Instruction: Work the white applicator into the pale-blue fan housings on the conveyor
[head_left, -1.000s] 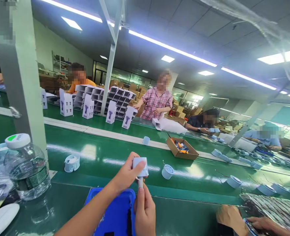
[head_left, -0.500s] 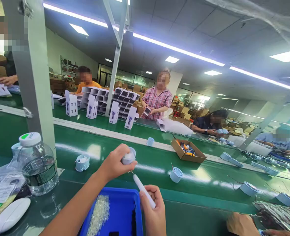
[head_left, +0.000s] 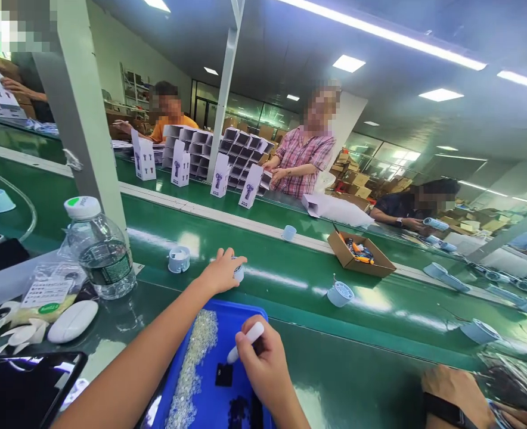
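My left hand (head_left: 219, 273) reaches over the green belt, its thumb and fingers around a small light blue round plastic housing (head_left: 239, 273) that they partly hide. In my right hand (head_left: 266, 357) is a white pen-shaped tool (head_left: 245, 342), gripped between thumb and fingers. Its lower end points down into the blue tray (head_left: 239, 310), close to a small black square (head_left: 223, 375). Clear tiny rings or beads (head_left: 192, 369) lie heaped along the tray's left side, and dark small pieces (head_left: 239, 411) lie near its bottom.
Other light blue housings (head_left: 179, 260) stand along the belt. At left are a water bottle (head_left: 105, 256), a white oval case (head_left: 73, 321) and a dark-screened device (head_left: 26, 387). A cardboard box (head_left: 362, 255) sits beyond. A neighbour's hand (head_left: 455, 393) works at right; people sit or stand opposite.
My left hand has lowered the housing away from the tool toward the belt. My right hand has turned the tool from the housing down into the tray. The view has shifted.
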The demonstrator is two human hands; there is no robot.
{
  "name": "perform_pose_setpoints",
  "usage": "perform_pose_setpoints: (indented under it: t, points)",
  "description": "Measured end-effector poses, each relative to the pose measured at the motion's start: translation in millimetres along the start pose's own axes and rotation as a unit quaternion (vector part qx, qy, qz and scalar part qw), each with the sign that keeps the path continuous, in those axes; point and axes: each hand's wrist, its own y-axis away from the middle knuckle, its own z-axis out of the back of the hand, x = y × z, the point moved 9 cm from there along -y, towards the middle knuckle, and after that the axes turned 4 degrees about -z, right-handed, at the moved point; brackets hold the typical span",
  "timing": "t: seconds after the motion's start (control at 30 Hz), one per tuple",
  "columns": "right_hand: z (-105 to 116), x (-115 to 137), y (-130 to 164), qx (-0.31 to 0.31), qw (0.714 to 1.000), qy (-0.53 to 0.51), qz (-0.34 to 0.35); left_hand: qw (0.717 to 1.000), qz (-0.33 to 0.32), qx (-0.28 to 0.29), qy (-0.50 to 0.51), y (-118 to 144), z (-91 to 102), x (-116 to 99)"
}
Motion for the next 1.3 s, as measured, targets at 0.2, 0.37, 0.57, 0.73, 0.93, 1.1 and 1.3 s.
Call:
perform_pose_setpoints:
  t: [0.2,0.37,0.57,0.73,0.93,1.1,1.3]
  points:
    - [-6,-2,0,0.022,1.000,0.002,-0.008,0.997,-0.002,0.063,0.052,0,-1.1,-1]
    - [-10,1,2,0.032,0.999,0.039,0.002,0.998,0.057,-0.011,0.023,1,34.9,28]
    - [-10,11,4,0.025,0.991,0.109,0.066,0.953,0.288,0.001,-0.099,22,46.2,102]
    - [46,5,-3,-0.144,0.983,0.105,0.052,0.946,0.314,0.058,-0.054,25,29.9,126]
    - [115,7,-29,-0.181,0.979,0.083,0.040,0.972,0.233,0.004,-0.010,9,39.9,98]
    - [90,0,-22,-0.174,0.979,0.098,0.030,0.971,0.190,-0.103,0.101,7,60.8,68]
    - [39,-13,-9,-0.128,0.983,0.130,0.006,0.939,0.184,-0.163,0.242,11,67.1,57]
